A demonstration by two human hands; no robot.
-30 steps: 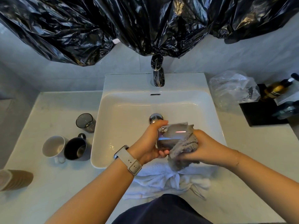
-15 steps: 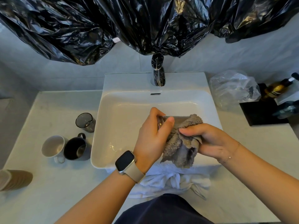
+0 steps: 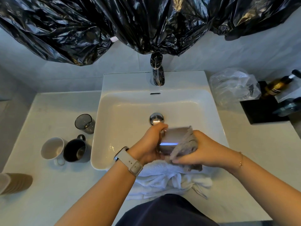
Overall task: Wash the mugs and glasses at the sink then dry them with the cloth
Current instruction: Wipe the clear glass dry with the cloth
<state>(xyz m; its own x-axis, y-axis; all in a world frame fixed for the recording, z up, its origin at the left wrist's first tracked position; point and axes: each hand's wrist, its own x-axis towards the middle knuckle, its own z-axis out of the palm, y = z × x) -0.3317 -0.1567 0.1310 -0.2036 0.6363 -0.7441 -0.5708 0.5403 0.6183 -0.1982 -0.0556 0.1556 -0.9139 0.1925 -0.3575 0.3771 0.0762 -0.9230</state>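
Left hand fingers curl over the glass at its left end, gripping it. Right hand fingers clamp the grey cloth against the glass's right end, thumb side on top; cloth wraps that end and hangs below it. Glass lies on its side, long axis running 9-to-3 between the two hands, held in the air over the front part of the sink. Which end is the mouth cannot be told, both ends covered.

Judged step: drying this glass, the cloth hand likely to rub or twist around the 9–3 axis while the left hand keeps it steady. Both hands are equally close, one per end.

Outward: drain at 12 o'clock from the hands, tap further at 12. White towel at 6, draped over the sink's front edge. On the desk at 9 o'clock: dark tumbler, black mug touching a white mug. Whether these are washed yet cannot be told. Clear bag at 2 o'clock, well apart.
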